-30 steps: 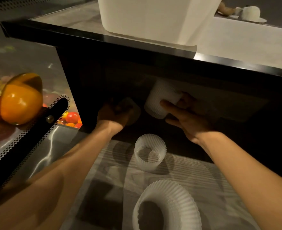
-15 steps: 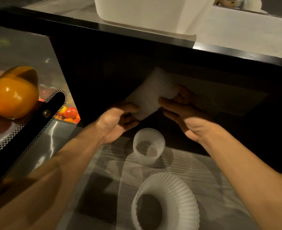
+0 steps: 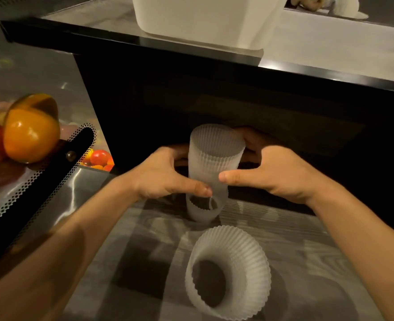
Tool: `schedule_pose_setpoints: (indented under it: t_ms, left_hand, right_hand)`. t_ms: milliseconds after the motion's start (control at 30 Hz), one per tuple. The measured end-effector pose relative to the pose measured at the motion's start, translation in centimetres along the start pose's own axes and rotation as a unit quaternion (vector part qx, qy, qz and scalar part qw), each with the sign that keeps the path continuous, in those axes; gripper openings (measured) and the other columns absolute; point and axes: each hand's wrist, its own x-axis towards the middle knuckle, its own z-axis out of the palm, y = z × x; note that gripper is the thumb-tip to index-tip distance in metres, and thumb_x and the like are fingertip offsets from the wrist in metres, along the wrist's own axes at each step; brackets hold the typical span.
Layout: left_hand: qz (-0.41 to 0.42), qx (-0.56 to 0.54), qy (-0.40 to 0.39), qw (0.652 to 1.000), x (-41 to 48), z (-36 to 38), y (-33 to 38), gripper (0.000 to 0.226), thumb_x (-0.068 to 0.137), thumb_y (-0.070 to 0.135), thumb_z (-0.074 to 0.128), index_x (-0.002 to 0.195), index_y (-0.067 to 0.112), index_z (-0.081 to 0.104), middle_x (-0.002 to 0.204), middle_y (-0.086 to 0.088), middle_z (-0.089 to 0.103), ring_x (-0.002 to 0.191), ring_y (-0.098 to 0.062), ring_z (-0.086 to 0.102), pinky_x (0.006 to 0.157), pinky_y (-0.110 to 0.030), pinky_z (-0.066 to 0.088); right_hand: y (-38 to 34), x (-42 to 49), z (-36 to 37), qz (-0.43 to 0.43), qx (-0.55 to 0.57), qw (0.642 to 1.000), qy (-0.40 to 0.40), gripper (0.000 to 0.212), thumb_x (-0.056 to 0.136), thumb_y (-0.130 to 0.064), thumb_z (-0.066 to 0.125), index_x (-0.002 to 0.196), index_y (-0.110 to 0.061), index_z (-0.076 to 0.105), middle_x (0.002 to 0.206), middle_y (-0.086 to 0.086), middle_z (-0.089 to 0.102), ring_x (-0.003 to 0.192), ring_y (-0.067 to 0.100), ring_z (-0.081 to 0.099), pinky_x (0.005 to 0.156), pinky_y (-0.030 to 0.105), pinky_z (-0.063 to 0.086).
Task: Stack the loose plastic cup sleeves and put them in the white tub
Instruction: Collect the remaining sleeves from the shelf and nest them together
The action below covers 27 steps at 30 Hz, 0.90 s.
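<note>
- Head view: since the earlier frame the left hand (image 3: 161, 174) has joined the right hand (image 3: 272, 174) on the held sleeve stack (image 3: 214, 158), now upright; both hands are clamped on its sides.
- Directly below stands a small sleeve (image 3: 203, 208), axis upright, mouth up.
- A larger sleeve (image 3: 228, 274) lies nearer; the white tub (image 3: 205, 19) sits far, on the counter above.

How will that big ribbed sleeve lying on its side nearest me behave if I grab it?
The big sleeve looks thin and translucent, so probably very light and likely to squash under a firm squeeze. Lying on its curved side, it may roll when nudged. Its ridges should give some grip.
</note>
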Motion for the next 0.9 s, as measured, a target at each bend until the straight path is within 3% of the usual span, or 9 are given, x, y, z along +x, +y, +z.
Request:
schedule_pose_setpoints:
  t_ms: [133,300,367,433,500,600,767,833,900]
  left_hand:
    - [0.033,0.079,-0.030,0.996,-0.4,0.8,-1.4,0.066,0.062,0.026,0.097,0.120,0.029,0.066,0.118,0.017,0.070,0.115,0.003,0.062,0.101,-0.025,0.049]
    - [-0.038,0.123,-0.086,0.988,0.2,0.4,-1.8,0.096,0.046,0.052,0.097,0.131,0.032,0.056,0.123,0.015,0.067,0.116,-0.003,0.062,0.104,-0.037,0.052]
    - [-0.053,0.095,-0.097,0.989,0.4,-0.3,-1.2,0.117,0.045,0.063,0.092,0.148,0.034,0.043,0.142,0.016,0.055,0.131,-0.003,0.051,0.113,-0.035,0.043]
    - [-0.081,0.000,-0.040,0.996,0.8,-0.5,-0.3,0.110,0.050,0.074,0.083,0.147,0.039,0.046,0.147,0.017,0.052,0.136,-0.005,0.047,0.117,-0.037,0.038]
    - [-0.118,-0.135,0.052,0.983,2.6,0.1,-0.2,0.079,0.062,0.074,0.076,0.130,0.037,0.060,0.130,0.013,0.066,0.127,-0.010,0.058,0.114,-0.044,0.040]
    - [-0.171,-0.159,0.154,0.960,6.4,1.4,-0.7,0.031,0.086,0.054,0.069,0.109,0.035,0.062,0.113,0.005,0.069,0.115,-0.020,0.065,0.108,-0.048,0.047]
    - [-0.248,-0.188,0.102,0.945,11.0,2.9,0.0,0.043,0.088,0.049,0.072,0.119,0.023,0.057,0.116,-0.006,0.063,0.104,-0.024,0.064,0.077,-0.034,0.054]
    - [-0.249,-0.194,0.109,0.943,12.6,3.6,0.6,0.036,0.088,0.048,0.073,0.108,0.021,0.059,0.108,-0.005,0.061,0.097,-0.022,0.063,0.082,-0.035,0.056]
    - [-0.248,-0.171,0.097,0.949,14.2,4.6,1.1,0.046,0.088,0.049,0.072,0.122,0.020,0.061,0.116,-0.003,0.062,0.104,-0.022,0.061,0.089,-0.036,0.053]
  right_hand:
    - [1.1,0.2,1.6,0.018,0.015,0.999,-0.032,0.082,0.057,-0.071,0.084,0.124,-0.030,0.061,0.117,-0.011,0.069,0.105,0.005,0.067,0.090,0.035,0.059]
    - [2.2,0.5,3.2,0.051,-0.049,0.992,-0.100,0.089,0.060,-0.058,0.089,0.135,-0.031,0.049,0.125,-0.012,0.058,0.113,0.010,0.058,0.096,0.038,0.054]
    - [2.7,0.3,2.5,0.086,-0.082,0.984,-0.135,0.081,0.070,-0.045,0.089,0.137,-0.025,0.047,0.118,-0.008,0.058,0.107,0.012,0.060,0.089,0.032,0.055]
    - [3.8,0.1,1.6,0.126,-0.087,0.978,-0.140,0.068,0.081,-0.043,0.081,0.137,-0.023,0.049,0.105,-0.007,0.060,0.093,0.008,0.061,0.074,0.022,0.052]
    - [5.4,0.3,1.2,0.174,-0.053,0.979,-0.092,0.061,0.088,-0.049,0.072,0.141,-0.025,0.052,0.120,-0.004,0.063,0.108,0.013,0.061,0.088,0.027,0.053]
    - [8.9,1.6,1.3,0.265,0.215,0.936,0.092,0.051,0.091,-0.037,0.072,0.139,-0.023,0.057,0.142,0.003,0.056,0.130,0.024,0.053,0.111,0.041,0.044]
    - [12.2,3.0,-0.3,0.266,0.373,0.818,0.348,0.064,0.087,-0.032,0.077,0.144,-0.020,0.048,0.144,0.002,0.051,0.130,0.029,0.050,0.111,0.045,0.042]
    - [12.9,3.5,-0.9,0.254,0.379,0.808,0.373,0.069,0.087,-0.032,0.077,0.146,-0.016,0.046,0.142,0.001,0.051,0.129,0.024,0.049,0.108,0.035,0.040]
    - [13.5,4.6,-1.0,0.237,0.375,0.819,0.364,0.070,0.085,-0.034,0.080,0.143,-0.008,0.048,0.137,0.004,0.055,0.124,0.023,0.055,0.096,0.030,0.043]
